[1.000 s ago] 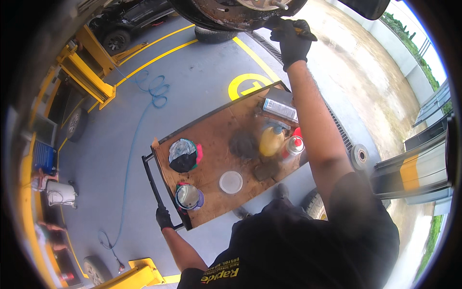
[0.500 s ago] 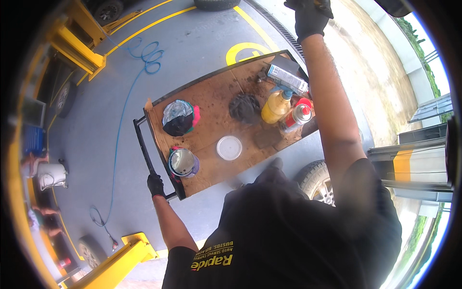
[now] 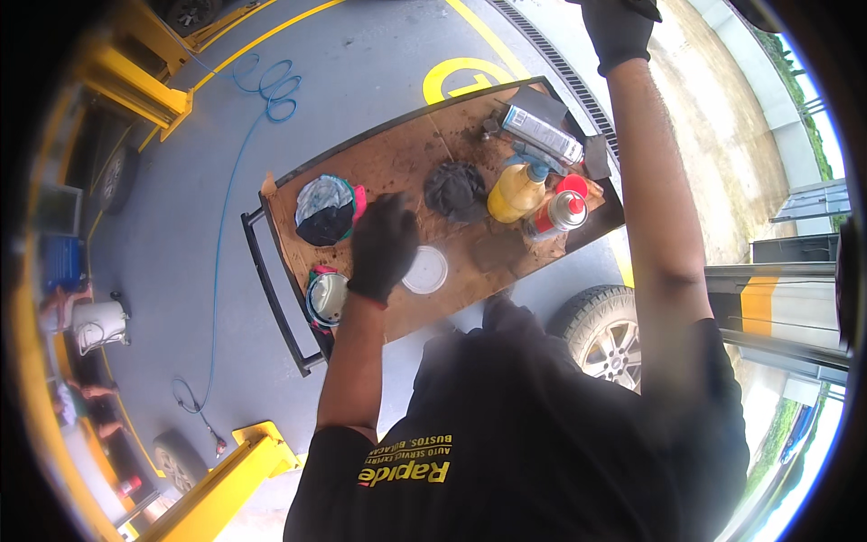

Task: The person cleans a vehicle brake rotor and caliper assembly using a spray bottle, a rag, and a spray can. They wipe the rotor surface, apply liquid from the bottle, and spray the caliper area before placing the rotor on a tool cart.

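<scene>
Round white lid (image 3: 424, 270) lies on the counter (image 3: 397, 165) just beside the left hand (image 3: 384, 242), judged light, stiff and best taken at its rim; whether the fingers of left hand or right hand (image 3: 619, 29) are clenched or grasping cannot be told.

Matt stained cardboard (image 3: 397, 167), smooth plastic lid (image 3: 424, 270), glossy spray can (image 3: 544, 135)

View log, 1 cam: head-worn, L of side-by-side pr., wide fisheye. We look steeply down from approx. head ht. over bench (image 3: 388, 172) at ctr., grey floor (image 3: 325, 99) beyond. Range: mid; we get most of bench plus surroundings. Wearer's shirt (image 3: 542, 452) fills btm. ctr.; L hand (image 3: 384, 246) in frame, R hand (image 3: 619, 29) cropped by top edge. Straight lines bow nr. rim; corners blk.
</scene>
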{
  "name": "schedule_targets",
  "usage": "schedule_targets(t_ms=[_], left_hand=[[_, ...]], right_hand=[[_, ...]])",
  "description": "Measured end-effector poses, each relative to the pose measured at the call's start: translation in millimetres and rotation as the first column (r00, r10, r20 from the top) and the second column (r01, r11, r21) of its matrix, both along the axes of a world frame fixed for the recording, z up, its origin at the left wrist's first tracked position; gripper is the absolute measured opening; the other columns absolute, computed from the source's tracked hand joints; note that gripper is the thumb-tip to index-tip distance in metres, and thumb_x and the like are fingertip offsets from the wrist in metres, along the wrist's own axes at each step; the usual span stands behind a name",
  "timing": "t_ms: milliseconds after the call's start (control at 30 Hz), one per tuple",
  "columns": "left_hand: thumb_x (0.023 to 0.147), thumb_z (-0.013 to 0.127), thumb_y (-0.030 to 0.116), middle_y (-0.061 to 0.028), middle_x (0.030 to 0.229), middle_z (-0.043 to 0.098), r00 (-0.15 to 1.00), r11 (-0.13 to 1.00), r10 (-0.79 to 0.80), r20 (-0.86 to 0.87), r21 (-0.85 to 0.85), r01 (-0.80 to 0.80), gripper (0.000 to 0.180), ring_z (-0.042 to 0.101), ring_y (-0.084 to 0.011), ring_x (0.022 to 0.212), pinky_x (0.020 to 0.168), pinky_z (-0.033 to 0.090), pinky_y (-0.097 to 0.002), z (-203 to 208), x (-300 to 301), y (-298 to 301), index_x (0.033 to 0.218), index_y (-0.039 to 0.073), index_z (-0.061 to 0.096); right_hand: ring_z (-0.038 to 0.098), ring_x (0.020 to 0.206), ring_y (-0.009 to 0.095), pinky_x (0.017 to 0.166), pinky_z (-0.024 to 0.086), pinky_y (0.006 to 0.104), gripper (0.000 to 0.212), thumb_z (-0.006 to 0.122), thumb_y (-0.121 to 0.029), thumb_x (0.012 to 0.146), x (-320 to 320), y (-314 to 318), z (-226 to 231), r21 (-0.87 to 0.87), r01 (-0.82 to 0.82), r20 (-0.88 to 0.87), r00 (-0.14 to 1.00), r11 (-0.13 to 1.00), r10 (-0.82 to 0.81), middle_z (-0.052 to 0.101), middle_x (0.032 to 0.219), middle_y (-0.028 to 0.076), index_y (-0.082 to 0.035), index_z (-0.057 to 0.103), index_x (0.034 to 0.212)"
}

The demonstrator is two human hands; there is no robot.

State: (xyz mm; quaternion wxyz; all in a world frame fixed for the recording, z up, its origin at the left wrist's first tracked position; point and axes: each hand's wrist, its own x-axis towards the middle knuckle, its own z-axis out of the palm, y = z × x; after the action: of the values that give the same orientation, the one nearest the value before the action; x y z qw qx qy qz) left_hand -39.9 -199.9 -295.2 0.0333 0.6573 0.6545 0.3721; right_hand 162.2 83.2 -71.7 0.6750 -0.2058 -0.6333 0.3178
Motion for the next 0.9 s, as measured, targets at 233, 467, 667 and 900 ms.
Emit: schedule_targets(t_ms=[233, 467, 667, 900], left_hand=[[0.088, 0.058, 0.032, -0.027, 0.145, 0.041, 0.914, 0.947, -0.08, -0.398, -0.315, -0.054, 0.065, 0.032, -0.0428, 0.143, 0.115, 0.026, -0.0594, -97, 100, 74, 0.144, 0.004, 0.042], [0.086, 0.06, 0.031, -0.0256, 0.15, 0.036, 0.965, 0.994, -0.023, -0.263, -0.111, -0.007, 0.066, 0.026, -0.046, 0.145, 0.12, 0.016, -0.0592, -156, 85, 160, 0.144, 0.002, 0.046], [0.086, 0.064, 0.031, -0.0246, 0.147, 0.043, 0.969, 0.969, 0.066, -0.24, -0.218, -0.119, 0.051, 0.036, -0.0434, 0.139, 0.114, 0.027, -0.0573, -71, 52, 110, 0.131, 0.009, 0.059], [0.088, 0.069, 0.027, -0.0244, 0.133, 0.055, 0.733, 0.758, 0.623, -0.274, -0.019, -0.652, 0.041, 0.053, -0.0437, 0.123, 0.1, 0.045, -0.0541, -7, -95, -77, 0.122, 0.006, 0.062]], right_hand=[[0.056, 0.06, 0.008, 0.051, 0.046, 0.0228, 0.012, 0.064, -0.007, 0.094, -3, -4, 2, -0.056, -0.035, 0.013, 0.999, 0.998, 0.036, 0.066, 0.08, 0.003, -0.006, 0.057, 0.104], [0.055, 0.06, 0.007, 0.052, 0.043, 0.0226, 0.011, 0.065, -0.005, 0.094, -4, -6, -1, 0.098, -0.009, 0.076, 0.997, 0.995, 0.001, 0.063, 0.076, 0.002, -0.007, 0.055, 0.096], [0.055, 0.06, 0.007, 0.052, 0.044, 0.0231, 0.009, 0.064, -0.006, 0.096, 2, 3, -7, 0.105, -0.072, 0.026, 0.997, 0.992, 0.07, 0.063, 0.075, 0.002, -0.006, 0.055, 0.094], [0.07, 0.067, 0.02, 0.061, 0.059, 0.0298, 0.017, 0.07, -0.009, 0.091, 3, 16, -20, 0.179, 0.196, 0.12, 0.968, 0.964, -0.22, 0.069, 0.081, 0.014, 0.0, 0.055, 0.092]])
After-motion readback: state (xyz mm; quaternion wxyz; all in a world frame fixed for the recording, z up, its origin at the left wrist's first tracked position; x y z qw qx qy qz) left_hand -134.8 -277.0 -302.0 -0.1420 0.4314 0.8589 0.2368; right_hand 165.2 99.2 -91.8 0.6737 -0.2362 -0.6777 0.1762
